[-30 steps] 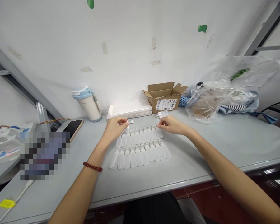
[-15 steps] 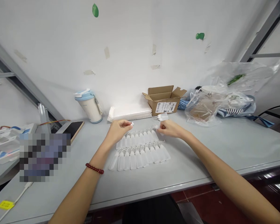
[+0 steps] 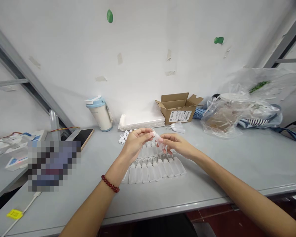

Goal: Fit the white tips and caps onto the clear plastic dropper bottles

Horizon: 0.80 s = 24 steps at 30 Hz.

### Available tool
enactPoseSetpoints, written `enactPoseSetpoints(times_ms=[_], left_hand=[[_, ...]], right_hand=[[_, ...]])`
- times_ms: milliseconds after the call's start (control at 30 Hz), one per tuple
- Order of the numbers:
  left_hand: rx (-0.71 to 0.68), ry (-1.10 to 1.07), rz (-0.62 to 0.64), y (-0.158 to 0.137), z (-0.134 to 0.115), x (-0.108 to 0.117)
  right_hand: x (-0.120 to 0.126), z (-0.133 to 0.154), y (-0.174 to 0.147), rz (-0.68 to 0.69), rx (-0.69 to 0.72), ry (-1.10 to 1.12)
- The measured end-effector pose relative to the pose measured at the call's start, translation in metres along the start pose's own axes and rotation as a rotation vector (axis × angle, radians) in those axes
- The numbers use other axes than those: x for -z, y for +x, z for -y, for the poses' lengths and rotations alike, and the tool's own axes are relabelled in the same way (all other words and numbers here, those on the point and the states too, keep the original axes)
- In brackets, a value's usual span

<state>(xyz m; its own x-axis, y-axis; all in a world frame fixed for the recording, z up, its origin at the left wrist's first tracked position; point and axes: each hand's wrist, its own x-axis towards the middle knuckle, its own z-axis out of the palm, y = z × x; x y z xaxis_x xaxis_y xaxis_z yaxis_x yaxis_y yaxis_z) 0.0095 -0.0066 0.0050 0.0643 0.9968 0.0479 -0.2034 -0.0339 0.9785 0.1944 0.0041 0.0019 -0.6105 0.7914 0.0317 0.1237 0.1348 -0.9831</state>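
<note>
- Now that the hands have met, where half a second ago they were apart, the head view shows the left hand [image 3: 135, 141] pinching a white cap [image 3: 153, 132], partly hidden, at the top of a bottle [image 3: 160, 141].
- The right hand [image 3: 179, 144] has its grip on that bottle, tilted over the back row [image 3: 149, 150] and seemingly clear of the worktop [image 3: 212, 158].
- Both hands thus appear to work on one piece; whether the cap is seated, I cannot tell.
- Loose caps [image 3: 123, 137] now show just beside the left hand.
</note>
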Motion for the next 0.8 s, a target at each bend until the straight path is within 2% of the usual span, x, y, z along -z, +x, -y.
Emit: enactPoseSetpoints(times_ms=[167,333,567,700,800], left_hand=[[-0.018,0.125,-0.016,-0.002,-0.003,-0.001],[-0.04,0.223,0.042,-0.003,-0.007,0.0],[-0.143,0.304,0.014,-0.003,-0.001,-0.003],[-0.13,0.304,0.0,-0.002,0.001,-0.004],[-0.127,0.325,-0.004,-0.002,0.001,-0.004]], right_hand=[[0.006,-0.004,0.002,0.019,-0.015,-0.003],[0.013,-0.009,0.003,0.0,-0.026,-0.081],[0.001,-0.001,0.003,-0.207,-0.021,-0.084],[-0.001,-0.003,0.003,-0.224,-0.01,-0.014],[-0.001,-0.004,0.002,-0.224,0.033,-0.091]])
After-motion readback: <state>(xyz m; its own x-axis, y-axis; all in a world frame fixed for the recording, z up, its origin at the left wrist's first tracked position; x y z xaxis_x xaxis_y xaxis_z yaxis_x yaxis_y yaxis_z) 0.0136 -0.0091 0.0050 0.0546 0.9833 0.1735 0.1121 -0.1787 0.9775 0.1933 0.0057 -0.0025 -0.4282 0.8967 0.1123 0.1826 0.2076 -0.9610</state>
